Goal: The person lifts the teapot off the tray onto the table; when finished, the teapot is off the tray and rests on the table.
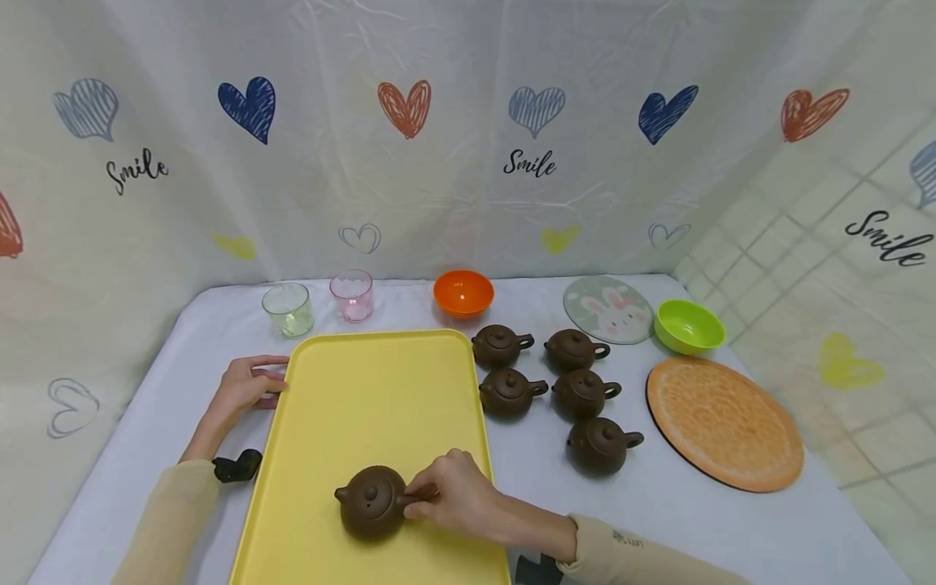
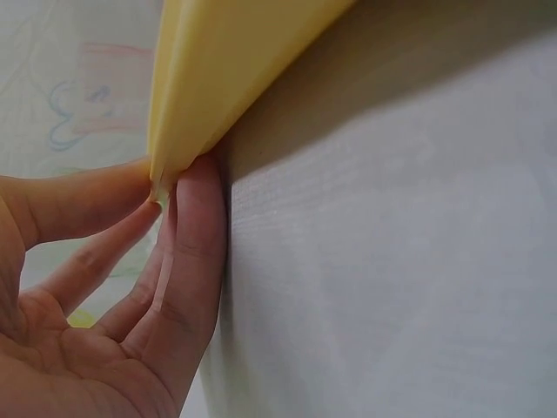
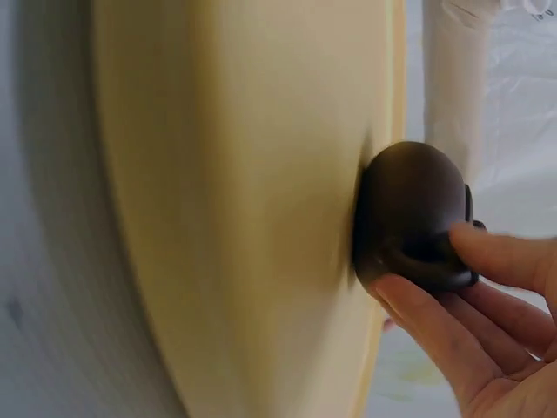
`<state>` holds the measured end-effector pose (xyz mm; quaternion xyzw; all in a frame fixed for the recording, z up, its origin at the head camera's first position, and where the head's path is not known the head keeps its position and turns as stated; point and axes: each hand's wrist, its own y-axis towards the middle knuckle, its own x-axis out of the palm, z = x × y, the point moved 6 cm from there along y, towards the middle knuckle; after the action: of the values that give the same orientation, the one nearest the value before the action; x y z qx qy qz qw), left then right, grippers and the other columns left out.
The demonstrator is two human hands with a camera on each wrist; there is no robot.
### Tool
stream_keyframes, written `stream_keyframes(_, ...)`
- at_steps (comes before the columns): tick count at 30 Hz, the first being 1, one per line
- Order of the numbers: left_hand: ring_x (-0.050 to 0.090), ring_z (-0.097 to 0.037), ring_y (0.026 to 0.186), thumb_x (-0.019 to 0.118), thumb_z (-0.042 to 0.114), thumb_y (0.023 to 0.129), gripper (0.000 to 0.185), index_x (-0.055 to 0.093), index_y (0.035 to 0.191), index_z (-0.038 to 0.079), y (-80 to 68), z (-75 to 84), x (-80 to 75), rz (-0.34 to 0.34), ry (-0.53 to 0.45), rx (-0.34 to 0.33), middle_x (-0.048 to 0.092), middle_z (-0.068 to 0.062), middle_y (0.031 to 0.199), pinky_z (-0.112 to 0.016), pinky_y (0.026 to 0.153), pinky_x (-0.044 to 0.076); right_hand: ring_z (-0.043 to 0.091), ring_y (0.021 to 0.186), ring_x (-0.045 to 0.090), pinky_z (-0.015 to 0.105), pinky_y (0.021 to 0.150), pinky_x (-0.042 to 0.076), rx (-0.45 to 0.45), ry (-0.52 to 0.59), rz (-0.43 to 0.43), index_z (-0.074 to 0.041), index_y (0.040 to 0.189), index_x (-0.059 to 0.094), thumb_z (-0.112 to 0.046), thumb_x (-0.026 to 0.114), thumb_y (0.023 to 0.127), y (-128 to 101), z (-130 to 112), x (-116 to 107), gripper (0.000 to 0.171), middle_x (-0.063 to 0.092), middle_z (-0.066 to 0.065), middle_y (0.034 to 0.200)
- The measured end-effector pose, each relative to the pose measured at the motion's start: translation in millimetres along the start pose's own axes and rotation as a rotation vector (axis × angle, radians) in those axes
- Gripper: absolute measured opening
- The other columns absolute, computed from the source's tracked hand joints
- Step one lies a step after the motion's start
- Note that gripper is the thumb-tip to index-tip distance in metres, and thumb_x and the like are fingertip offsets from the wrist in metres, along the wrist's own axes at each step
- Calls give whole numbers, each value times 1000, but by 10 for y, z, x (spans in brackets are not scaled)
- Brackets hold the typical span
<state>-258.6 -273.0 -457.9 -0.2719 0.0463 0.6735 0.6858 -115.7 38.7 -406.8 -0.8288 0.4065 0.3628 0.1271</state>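
Observation:
A brown teapot (image 1: 371, 505) is at the near part of the yellow tray (image 1: 387, 398), its spout pointing left. My right hand (image 1: 457, 496) pinches the teapot's handle between thumb and fingers, as the right wrist view also shows on the dark teapot (image 3: 409, 200). Its base is against or just over the tray's surface; which of these I cannot tell. At the tray's left edge, my left hand (image 1: 244, 386) grips the rim. In the left wrist view the thumb and fingertips meet around the yellow tray edge (image 2: 235, 61).
Right of the tray stand several brown teapots (image 1: 598, 446). Beyond them lie a round bunny mat (image 1: 608, 310), a green bowl (image 1: 689, 327) and a round tan board (image 1: 724, 422). Behind the tray are a green glass (image 1: 288, 309), a pink glass (image 1: 352, 296) and an orange bowl (image 1: 464, 294).

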Motion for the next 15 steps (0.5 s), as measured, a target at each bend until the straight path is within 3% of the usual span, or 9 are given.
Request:
stream_keyframes(8,64,-8,69,65,0,84,57,45,138,-6,-2,5,-7,0,-5,2,66,-6,93,-29,62,59,-7,73,65,9,64,52,-62,152,26,-4,87,78,-2,77,77,-34,115,-142,10,74,4,80)
stream_keyframes(15,64,-9,69,65,1,84,57,46,138,-5,1,0,-5,-4,-13,1,67,-5,91,-30,61,59,2,76,68,16,59,54,-48,199,17,-1,93,77,-4,76,80,-232,322,-622,14,74,6,86)
